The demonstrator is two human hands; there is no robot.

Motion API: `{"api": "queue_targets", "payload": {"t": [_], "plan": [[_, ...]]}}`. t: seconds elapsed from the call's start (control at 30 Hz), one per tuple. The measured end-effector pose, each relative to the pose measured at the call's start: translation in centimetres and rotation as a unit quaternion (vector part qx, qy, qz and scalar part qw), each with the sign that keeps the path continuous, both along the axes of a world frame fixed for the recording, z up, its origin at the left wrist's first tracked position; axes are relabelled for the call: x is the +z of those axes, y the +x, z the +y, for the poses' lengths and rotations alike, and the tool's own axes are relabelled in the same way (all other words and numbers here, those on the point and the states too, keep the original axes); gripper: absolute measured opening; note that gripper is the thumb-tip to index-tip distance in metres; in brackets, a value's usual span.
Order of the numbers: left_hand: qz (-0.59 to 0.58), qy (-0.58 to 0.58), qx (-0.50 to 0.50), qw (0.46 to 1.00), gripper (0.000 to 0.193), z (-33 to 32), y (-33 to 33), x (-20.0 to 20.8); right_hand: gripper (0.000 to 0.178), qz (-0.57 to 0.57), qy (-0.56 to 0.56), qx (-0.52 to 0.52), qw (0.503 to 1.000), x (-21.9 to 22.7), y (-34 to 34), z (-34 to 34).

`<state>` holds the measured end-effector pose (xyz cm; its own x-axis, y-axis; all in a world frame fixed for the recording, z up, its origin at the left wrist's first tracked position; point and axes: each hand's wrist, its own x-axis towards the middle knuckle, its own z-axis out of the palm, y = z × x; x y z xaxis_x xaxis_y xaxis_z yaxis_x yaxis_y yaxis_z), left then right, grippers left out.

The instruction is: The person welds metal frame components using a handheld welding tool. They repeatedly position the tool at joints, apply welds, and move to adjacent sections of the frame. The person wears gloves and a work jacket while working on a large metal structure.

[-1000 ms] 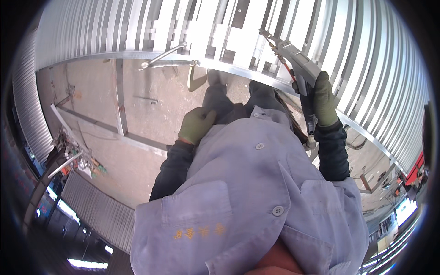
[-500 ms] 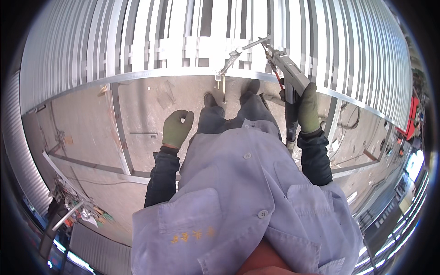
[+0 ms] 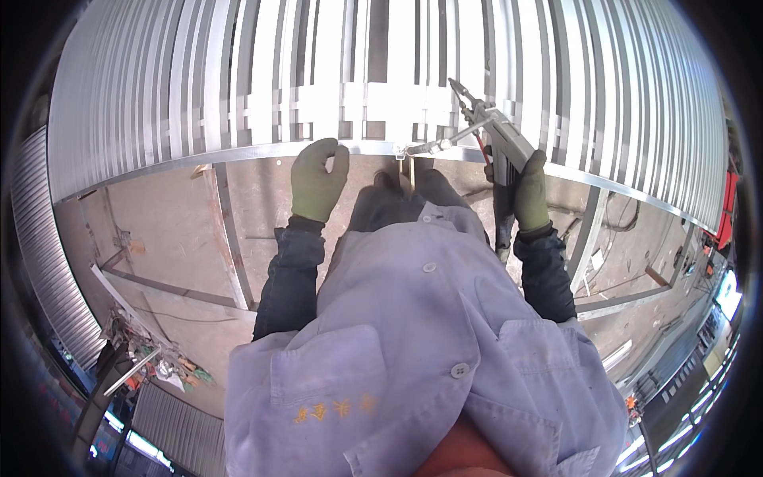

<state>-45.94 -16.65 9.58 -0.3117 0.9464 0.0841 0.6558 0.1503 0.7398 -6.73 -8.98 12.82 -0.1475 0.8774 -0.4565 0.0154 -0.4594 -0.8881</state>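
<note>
My right hand (image 3: 531, 191), in an olive-green work glove, is closed around the grip of a long grey gun-shaped tool (image 3: 513, 139). A slim nozzle at its far end points up and left over the ribbed metal panel (image 3: 306, 48). A black sleeve or thick cable hangs below the grip. My left hand (image 3: 318, 181), gloved the same, hovers at the near edge of the panel. Its fingers are loosely bent with a gap to the thumb, and nothing shows in it. Between the hands, a metal clamp-like bar (image 3: 441, 145) sits at the panel edge, partly crossed by the tool.
A metal rail (image 3: 262, 155) runs along the panel's near edge. Frame legs (image 3: 229, 238) and low crossbars stand over the concrete floor on both sides. A pile of scraps (image 3: 163, 366) lies at lower left, loose cable (image 3: 624, 219) at right. Something red (image 3: 727, 211) stands far right.
My left hand has moved up and toward the panel edge. The clamp-like bar has swung lower, nearer the rail. My body is closer to the panel; the right hand keeps its hold.
</note>
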Motion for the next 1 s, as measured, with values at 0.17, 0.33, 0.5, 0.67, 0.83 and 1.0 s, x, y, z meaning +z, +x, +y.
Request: {"api": "queue_targets", "payload": {"t": [0.17, 0.33, 0.5, 0.67, 0.83, 1.0], "plan": [[0.097, -0.033, -0.142, 0.984, 0.035, 2.0, 0.2, -2.4, 0.106, -0.010, 0.011, 0.014, 1.000, -1.6, -1.8, 3.0], [0.105, -0.091, -0.201, 0.970, 0.053, 3.7, -0.1, -4.1, 0.106, -0.009, 0.019, 0.015, 1.000, -3.8, -3.5, 4.3], [0.069, -0.130, -0.277, 0.950, 0.056, 5.7, -0.4, -4.4, 0.098, 0.063, 0.019, -0.098, 0.993, -6.7, -6.4, 3.4], [0.117, -0.201, -0.341, 0.911, 0.057, 6.7, -0.3, -4.0, 0.110, 0.116, 0.011, -0.149, 0.982, -6.8, -8.1, 2.3], [0.179, -0.219, -0.379, 0.881, 0.059, 7.9, 0.2, -4.3, 0.120, 0.092, 0.003, -0.140, 0.986, -6.8, -8.1, 2.5], [0.201, -0.187, -0.396, 0.876, 0.055, 8.6, 0.3, -5.5, 0.120, 0.068, 0.015, -0.077, 0.995, -6.5, -7.2, 3.0]]}}
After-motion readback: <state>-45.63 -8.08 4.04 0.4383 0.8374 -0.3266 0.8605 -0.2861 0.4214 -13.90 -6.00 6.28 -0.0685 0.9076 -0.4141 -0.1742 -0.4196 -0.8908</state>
